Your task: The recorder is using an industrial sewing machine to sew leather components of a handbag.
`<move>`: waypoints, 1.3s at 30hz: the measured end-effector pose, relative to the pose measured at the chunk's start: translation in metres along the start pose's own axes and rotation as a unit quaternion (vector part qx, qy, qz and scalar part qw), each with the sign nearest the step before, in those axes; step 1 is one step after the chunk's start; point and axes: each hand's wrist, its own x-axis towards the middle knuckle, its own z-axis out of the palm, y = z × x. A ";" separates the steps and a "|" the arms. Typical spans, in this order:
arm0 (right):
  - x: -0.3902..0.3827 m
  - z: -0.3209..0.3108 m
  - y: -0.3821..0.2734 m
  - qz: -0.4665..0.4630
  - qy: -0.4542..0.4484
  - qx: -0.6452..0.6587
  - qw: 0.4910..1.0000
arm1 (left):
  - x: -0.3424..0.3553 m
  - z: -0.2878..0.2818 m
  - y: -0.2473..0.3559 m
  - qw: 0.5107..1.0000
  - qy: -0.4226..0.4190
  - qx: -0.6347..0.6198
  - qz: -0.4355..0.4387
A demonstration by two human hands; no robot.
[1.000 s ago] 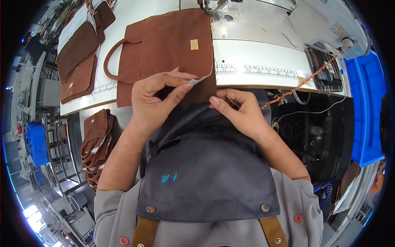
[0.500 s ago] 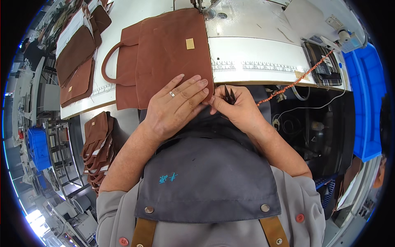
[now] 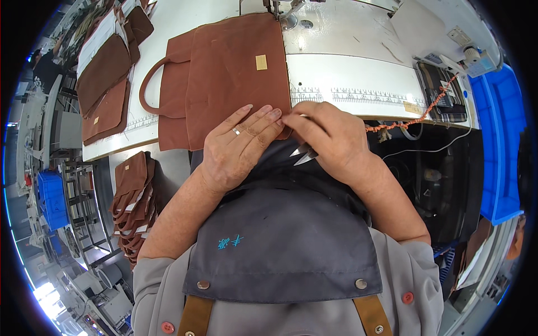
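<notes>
A brown bag [image 3: 230, 73] with a loop handle on its left side and a small tan patch [image 3: 261, 62] lies at the table's front edge. My left hand [image 3: 238, 145], a ring on one finger, rests with extended fingers over its lower right corner. Beside it my right hand [image 3: 330, 137] grips small metal scissors [image 3: 307, 156], blades pointing down-left below the curled fingers, while thumb and forefinger meet at the bag's corner. Whether they pinch the edge is hidden.
Sewing machine parts [image 3: 274, 8] stand at the bag's top. Brown panels [image 3: 103, 95] lie at left, more pieces [image 3: 129, 196] below. An orange cord [image 3: 392, 127] runs right toward a dark plaid item [image 3: 440, 92]; a blue bin [image 3: 499, 140] is beyond.
My left hand has released the lifted corner and lies flattened over it. My right hand has moved up, and the scissors have swung from pointing upward to down-left.
</notes>
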 end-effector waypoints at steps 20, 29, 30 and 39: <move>0.022 -0.006 0.005 -0.123 -0.029 -0.018 0.992 | 0.000 -0.082 -0.046 0.952 -0.179 0.242 -0.046; 0.021 -0.009 0.011 -0.114 -0.086 -0.022 0.990 | 0.007 -0.084 -0.039 0.938 -0.252 0.235 -0.027; 0.023 -0.008 0.012 -0.116 -0.088 -0.021 0.989 | 0.007 -0.083 -0.040 0.939 -0.247 0.236 -0.030; 0.047 0.002 0.047 -0.106 -0.080 0.032 0.991 | 0.014 -0.064 -0.067 0.942 -0.252 0.218 -0.039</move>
